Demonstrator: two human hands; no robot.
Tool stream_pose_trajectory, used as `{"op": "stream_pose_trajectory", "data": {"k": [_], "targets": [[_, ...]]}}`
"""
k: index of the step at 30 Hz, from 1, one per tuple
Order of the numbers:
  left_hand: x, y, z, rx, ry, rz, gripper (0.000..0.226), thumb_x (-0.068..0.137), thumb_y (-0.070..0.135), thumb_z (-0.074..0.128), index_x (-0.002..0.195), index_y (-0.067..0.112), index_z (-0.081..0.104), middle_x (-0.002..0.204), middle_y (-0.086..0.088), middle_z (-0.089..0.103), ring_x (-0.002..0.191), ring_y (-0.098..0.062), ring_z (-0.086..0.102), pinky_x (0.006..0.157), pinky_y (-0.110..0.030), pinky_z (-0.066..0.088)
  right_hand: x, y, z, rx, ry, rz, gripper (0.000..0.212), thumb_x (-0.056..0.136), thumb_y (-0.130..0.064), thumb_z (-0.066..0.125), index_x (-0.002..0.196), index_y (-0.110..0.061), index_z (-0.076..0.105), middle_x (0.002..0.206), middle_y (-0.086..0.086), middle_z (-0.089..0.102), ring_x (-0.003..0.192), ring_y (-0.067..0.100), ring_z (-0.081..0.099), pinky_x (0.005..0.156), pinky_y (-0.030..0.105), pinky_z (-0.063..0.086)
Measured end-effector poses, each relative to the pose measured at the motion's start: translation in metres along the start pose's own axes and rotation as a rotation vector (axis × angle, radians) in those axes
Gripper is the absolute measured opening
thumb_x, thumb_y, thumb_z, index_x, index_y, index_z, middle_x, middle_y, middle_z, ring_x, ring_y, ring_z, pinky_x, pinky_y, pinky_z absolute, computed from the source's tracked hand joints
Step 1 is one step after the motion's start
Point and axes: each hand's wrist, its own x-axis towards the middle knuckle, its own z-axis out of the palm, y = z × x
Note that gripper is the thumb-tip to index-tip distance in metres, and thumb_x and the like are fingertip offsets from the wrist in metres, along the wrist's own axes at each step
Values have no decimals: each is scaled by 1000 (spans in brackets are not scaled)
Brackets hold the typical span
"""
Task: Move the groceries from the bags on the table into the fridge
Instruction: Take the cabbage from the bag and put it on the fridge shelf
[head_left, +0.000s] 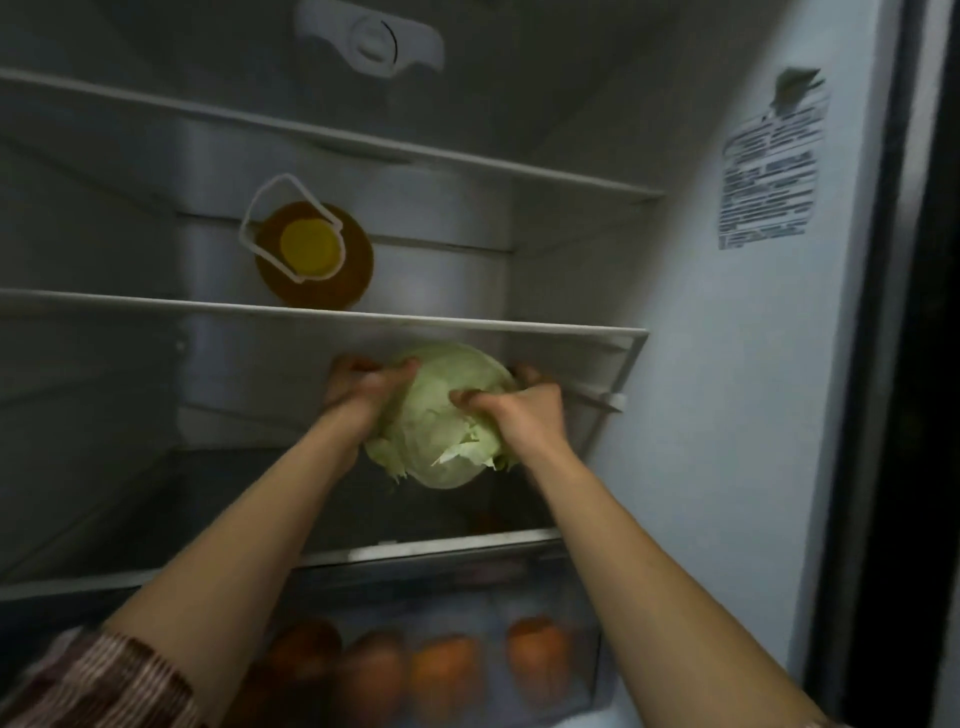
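Inside the open fridge, a pale green cabbage (441, 415) is held between both hands just under the front edge of the middle glass shelf (545, 328). My left hand (363, 387) grips its left side with fingers curled over the top. My right hand (519, 405) grips its right side, thumb pressed into the leaves. The cabbage hovers above the lower shelf (208, 519); its far side is hidden.
A bottle of yellow oil (311, 249) with a white handle stands on the middle shelf. Several orange fruits (447, 670) lie in the clear drawer at the bottom. The fridge's right wall (727, 415) carries a label (769, 176). An upper shelf (363, 143) runs above.
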Motion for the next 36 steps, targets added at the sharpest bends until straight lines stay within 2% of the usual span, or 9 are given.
{"op": "stream_pose_trajectory", "data": {"k": [2,5,10,17,20,23,27,30,36], "targets": [[22,-7,6,38,-64,30,52,68,44,79,103,8,66,97,-5,70,89,-19,67,71,-29,51,16,10,3,81,-24,21,56,50,-15,92,98,-14,64,89,0,72,78,16,70,73,35,60],[43,-16,17,93,-139,35,57,60,48,83,98,11,63,91,-2,70,83,-16,69,62,-26,54,37,24,8,164,-26,93,77,56,1,88,125,-11,56,104,4,69,89,23,68,80,39,58],[61,-22,39,224,-153,59,45,66,38,83,78,24,43,74,6,52,67,-12,52,56,-27,39,58,54,15,271,-59,193,112,22,-8,86,129,-9,50,117,18,65,96,38,67,72,57,58],[68,-23,50,319,-257,78,53,54,48,80,89,21,51,93,-1,61,89,-20,62,77,-37,53,68,69,-1,285,-166,176,74,54,-11,87,122,-5,59,113,17,69,98,35,69,79,49,58],[61,-23,58,332,-314,78,55,67,42,81,106,21,49,108,0,59,100,-20,59,80,-32,50,73,66,-10,52,-125,139,56,70,-15,84,121,-7,62,115,11,68,101,29,67,84,41,58],[52,-22,60,388,-275,109,63,59,59,74,109,30,48,119,-2,58,110,-25,56,95,-42,47,68,60,-10,-239,-18,43,53,73,-26,81,120,-10,64,119,10,68,106,28,65,92,41,54],[47,-31,49,395,-267,108,72,47,70,65,112,42,51,126,-4,59,116,-27,56,100,-44,46,51,52,-11,-495,-93,-28,42,87,-31,65,126,-17,61,124,5,65,114,25,60,93,26,48],[33,-27,41,444,-261,129,69,63,54,67,126,30,56,131,-6,59,119,-28,56,102,-43,45,40,48,-12,-615,-126,-86,37,91,-31,58,125,-18,60,124,6,64,113,26,60,87,23,47],[9,-29,37,415,-210,78,52,84,30,68,133,21,54,136,-5,56,122,-27,54,103,-34,44,22,43,-12,-511,-109,-128,31,88,-19,57,118,-17,64,119,8,67,110,28,62,92,31,51]]}}
